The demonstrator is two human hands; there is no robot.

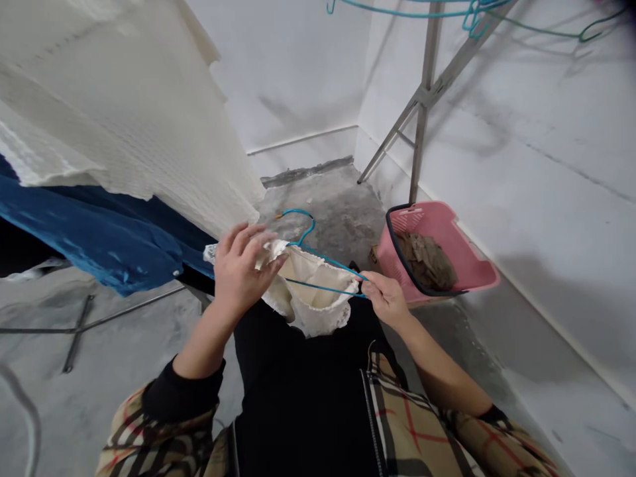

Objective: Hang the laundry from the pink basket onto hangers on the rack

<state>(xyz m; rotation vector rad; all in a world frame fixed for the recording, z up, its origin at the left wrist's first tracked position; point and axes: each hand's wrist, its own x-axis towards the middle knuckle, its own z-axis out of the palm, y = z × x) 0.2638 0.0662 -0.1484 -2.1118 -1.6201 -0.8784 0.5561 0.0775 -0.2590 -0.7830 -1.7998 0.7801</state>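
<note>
A small white lace-edged cloth (313,291) hangs on a teal wire hanger (318,255), held in front of my body. My left hand (241,265) is closed on the left end of the cloth and hanger, fingers curled over the fabric. My right hand (385,297) pinches the right tip of the hanger where the cloth ends. The hanger's hook points away from me over the grey floor.
A pink laundry basket (472,262) holding brown cloth stands on the floor to the right by the white wall. White textured fabric (124,112) and blue cloth (99,238) hang at left. A metal rack leg (422,112) rises ahead with teal hangers (472,13) above.
</note>
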